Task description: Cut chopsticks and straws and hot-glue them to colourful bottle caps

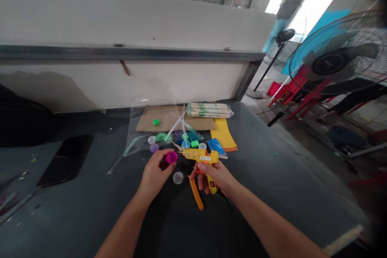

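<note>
Grey tabletop [287,193], left hand [153,178] pinching magenta cap [171,157], right hand [215,178] gripping yellow glue gun [196,154] (red light [204,162] lit)

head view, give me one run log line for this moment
left hand: magenta cap | right hand: yellow hot glue gun | near: clear cap

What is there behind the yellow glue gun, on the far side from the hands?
Behind the hot glue gun, held in the right hand, lie a blue packet and yellow paper. The gun covers the part of the table directly beneath it, so nothing there can be seen.
</note>
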`<state>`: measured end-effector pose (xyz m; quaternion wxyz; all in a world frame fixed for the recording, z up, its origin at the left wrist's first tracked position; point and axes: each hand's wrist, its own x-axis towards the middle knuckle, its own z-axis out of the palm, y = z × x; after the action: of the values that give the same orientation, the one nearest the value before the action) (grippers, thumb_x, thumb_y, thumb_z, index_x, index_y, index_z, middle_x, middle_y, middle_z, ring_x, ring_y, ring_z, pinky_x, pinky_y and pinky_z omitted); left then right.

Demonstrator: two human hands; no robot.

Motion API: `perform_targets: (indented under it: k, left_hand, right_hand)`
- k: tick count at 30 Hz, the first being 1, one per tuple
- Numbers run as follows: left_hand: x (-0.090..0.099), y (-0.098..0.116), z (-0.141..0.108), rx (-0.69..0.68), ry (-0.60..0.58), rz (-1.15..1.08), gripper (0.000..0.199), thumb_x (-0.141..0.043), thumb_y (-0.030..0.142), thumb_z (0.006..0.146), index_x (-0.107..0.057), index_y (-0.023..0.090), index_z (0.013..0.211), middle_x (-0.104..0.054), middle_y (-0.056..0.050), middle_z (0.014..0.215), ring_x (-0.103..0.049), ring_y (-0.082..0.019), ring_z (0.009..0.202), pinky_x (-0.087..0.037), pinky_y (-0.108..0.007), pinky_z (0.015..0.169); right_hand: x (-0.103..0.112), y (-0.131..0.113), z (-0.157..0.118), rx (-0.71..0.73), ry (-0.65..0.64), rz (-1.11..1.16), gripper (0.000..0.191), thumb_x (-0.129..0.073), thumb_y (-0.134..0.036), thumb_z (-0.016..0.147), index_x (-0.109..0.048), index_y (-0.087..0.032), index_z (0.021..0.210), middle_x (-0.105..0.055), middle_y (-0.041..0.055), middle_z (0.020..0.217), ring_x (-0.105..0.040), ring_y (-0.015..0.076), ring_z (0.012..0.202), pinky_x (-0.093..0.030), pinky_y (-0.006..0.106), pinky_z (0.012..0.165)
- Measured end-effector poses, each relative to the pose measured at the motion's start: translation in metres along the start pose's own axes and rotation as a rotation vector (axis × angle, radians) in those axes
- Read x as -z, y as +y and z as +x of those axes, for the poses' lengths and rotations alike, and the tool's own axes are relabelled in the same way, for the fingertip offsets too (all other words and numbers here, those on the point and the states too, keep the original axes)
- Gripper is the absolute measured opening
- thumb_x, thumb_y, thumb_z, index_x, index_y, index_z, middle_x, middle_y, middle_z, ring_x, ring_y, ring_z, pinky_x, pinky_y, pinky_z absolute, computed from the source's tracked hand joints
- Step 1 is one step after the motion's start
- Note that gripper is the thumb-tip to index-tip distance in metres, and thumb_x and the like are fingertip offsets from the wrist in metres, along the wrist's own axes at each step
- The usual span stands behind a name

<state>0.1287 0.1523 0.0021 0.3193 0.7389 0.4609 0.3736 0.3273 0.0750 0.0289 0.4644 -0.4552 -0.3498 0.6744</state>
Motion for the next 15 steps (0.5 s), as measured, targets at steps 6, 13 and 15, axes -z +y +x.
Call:
perform_targets:
  k: [6, 13, 15]
  left_hand:
    - [0.0006, -0.0056, 0.0007, 0.054, -0.018, -0.031, 0.029, -0.063, 0.026, 0.077, -0.063, 0.023, 0.106, -0.066, -0.004, 0.108, -0.062, -0.018, 0.097, -0.053, -0.028, 0.077]
    - [-0.0031, -0.0038, -0.0016, 0.005, -0.038, 0.0, 0.033, -0.062, 0.025, 0.079, -0.064, 0.022, 0.112, -0.068, -0.003, 0.108, -0.064, -0.016, 0.093, -0.054, -0.026, 0.075]
    - [-0.0028, -0.0037, -0.002, -0.038, -0.039, 0.015, 0.035, -0.062, 0.024, 0.079, -0.064, 0.023, 0.113, -0.067, -0.004, 0.109, -0.063, -0.017, 0.095, -0.054, -0.027, 0.075]
  right_hand:
    - [-0.0001, 0.0023, 0.0013, -0.029, 0.039, -0.1, 0.043, -0.064, -0.054, 0.075, -0.06, -0.012, 0.073, -0.069, 0.0077, 0.073, -0.059, 0.01, 0.044, -0.044, 0.016, 0.034]
    - [-0.0018, 0.0062, 0.0024, -0.054, 0.06, -0.144, 0.042, -0.064, -0.053, 0.074, -0.061, -0.012, 0.068, -0.066, 0.0046, 0.065, -0.056, 0.0085, 0.041, -0.044, 0.017, 0.034]
    - [-0.0028, 0.0063, 0.0021, -0.055, 0.07, -0.155, 0.041, -0.064, -0.053, 0.074, -0.061, -0.012, 0.067, -0.065, 0.0044, 0.065, -0.056, 0.0085, 0.04, -0.043, 0.017, 0.034]
